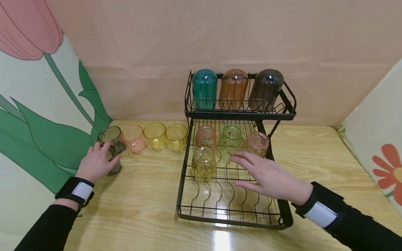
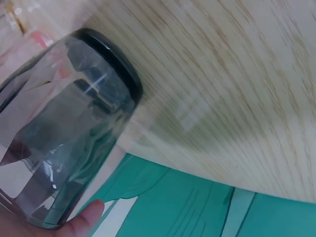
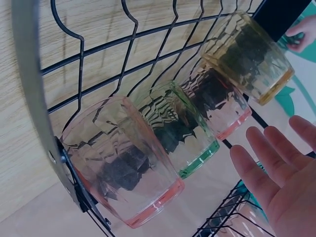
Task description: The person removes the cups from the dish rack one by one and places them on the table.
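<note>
left hand (image 1: 96,162) holds one of two grey glasses (image 2: 74,123); right hand (image 1: 268,174), relaxed and wide, is near four patterned glasses (image 1: 203,169) on one wire rack (image 1: 232,222).

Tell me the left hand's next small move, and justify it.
Probably move the front smoky gray glass toward the black dish rack: the left hand grips it near its top, and the rack has bare space to the right of the upside-down yellow glass.

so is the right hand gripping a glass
No, the right hand holds nothing in the right wrist view, its fingers extended and apart from the glasses.
</note>
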{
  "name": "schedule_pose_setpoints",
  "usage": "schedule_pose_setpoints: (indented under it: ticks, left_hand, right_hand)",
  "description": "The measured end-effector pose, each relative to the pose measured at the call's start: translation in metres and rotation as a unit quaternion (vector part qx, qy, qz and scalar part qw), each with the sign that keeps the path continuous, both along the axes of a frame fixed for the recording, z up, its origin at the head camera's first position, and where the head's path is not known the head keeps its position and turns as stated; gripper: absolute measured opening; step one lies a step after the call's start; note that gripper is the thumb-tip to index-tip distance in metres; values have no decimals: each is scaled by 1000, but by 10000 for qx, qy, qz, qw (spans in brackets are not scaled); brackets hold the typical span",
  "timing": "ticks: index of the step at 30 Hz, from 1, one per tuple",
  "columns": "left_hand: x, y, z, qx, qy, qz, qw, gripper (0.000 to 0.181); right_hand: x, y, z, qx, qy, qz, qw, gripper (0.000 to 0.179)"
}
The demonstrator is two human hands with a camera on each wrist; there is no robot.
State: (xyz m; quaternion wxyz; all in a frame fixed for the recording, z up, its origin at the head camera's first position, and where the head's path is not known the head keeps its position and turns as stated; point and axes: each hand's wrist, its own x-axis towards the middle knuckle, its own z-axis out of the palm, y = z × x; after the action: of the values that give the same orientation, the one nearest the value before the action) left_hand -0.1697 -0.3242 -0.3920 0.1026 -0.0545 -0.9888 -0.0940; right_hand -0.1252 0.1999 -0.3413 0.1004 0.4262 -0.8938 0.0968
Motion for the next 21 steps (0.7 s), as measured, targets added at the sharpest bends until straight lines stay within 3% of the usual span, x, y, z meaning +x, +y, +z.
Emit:
schedule_pose_setpoints:
  ticks: [8,14,17,21]
  left_hand:
    - [0,-4,-1,-365,479,-215,9980,65]
    - [0,-2,4,-1023,1072,-221,9887,72]
    - [6,9,11,-796,1139,-298,9898,68]
    - [18,32,17,-22,1153,-539,9919,58]
  right_hand:
    - [-1,-5,3,107,-70,-28,9999,66]
    - [-5,-14,11,167,46,123,9998,67]
    - [-8,-22,18,287,35,193,9994,73]
    - [-16,-35,29,403,85,286,9987,87]
